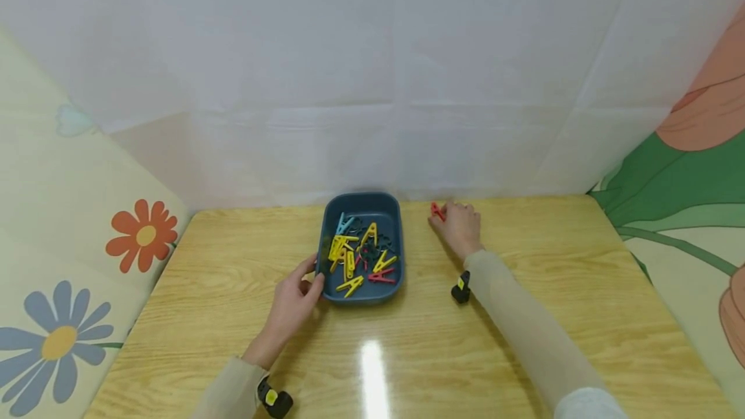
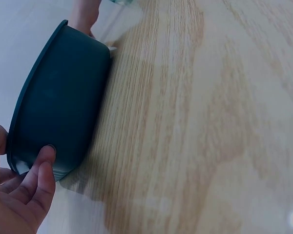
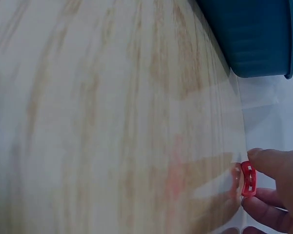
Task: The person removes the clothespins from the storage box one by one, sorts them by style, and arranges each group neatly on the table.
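A dark blue plastic basin stands on the table, holding several yellow clothespins, red clothespins, a light blue clothespin and dark green ones. My left hand grips the basin's near left corner, thumb at the rim and fingers against the outer wall, as the left wrist view also shows. To the right of the basin, close to the table's back edge, my right hand pinches a red clothespin between thumb and fingers. That clothespin is at the tabletop.
A white sheet hangs behind the wooden table. Flower-patterned cloth covers the left side, and more patterned cloth the right. Each wrist wears a small black camera.
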`<state>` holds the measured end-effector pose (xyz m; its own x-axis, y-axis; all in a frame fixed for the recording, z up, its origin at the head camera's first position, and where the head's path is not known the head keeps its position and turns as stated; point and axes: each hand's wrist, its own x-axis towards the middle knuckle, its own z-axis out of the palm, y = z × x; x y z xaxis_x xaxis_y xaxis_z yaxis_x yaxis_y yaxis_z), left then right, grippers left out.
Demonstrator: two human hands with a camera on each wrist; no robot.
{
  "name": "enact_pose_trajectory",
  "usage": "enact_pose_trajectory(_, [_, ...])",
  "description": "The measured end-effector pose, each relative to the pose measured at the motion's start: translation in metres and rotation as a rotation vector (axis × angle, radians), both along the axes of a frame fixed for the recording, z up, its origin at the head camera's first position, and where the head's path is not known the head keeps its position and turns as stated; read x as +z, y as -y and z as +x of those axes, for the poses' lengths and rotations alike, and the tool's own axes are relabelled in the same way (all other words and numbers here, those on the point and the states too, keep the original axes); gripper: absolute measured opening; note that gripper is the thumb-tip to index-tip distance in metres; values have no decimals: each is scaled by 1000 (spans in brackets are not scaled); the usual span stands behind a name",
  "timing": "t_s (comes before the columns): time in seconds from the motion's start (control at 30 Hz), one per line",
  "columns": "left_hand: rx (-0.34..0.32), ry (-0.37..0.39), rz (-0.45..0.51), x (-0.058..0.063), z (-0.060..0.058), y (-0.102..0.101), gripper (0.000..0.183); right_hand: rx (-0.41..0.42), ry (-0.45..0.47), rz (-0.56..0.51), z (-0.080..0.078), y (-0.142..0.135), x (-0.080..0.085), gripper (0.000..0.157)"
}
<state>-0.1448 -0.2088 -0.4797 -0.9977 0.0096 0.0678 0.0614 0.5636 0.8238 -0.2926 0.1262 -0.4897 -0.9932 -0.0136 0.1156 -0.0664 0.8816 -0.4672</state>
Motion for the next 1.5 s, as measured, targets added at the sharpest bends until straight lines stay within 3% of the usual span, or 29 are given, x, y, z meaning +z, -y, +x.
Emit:
enact_pose_trajectory(0.47, [-10,-15,8,-3,1,-1,49,4,-9,32,3,0,5,39])
enact_pose_trajectory(0.67, [-17,-24,-2,-3,-1,1,49,58,-81,39,5,3,19,28])
enact_pose_trajectory(0.87, [-21,-30,-2,-3,-2,2,50,115,-57,23,13,11,39,21])
enact_pose_trajectory(1.23, [-22,-15,16,-2,-1,2,50,200,-36,35,27,41,66,32])
enact_pose_trajectory(1.5, [-27,-37,6,-4,-2,1,49,255,-47,88,38,66,75,32])
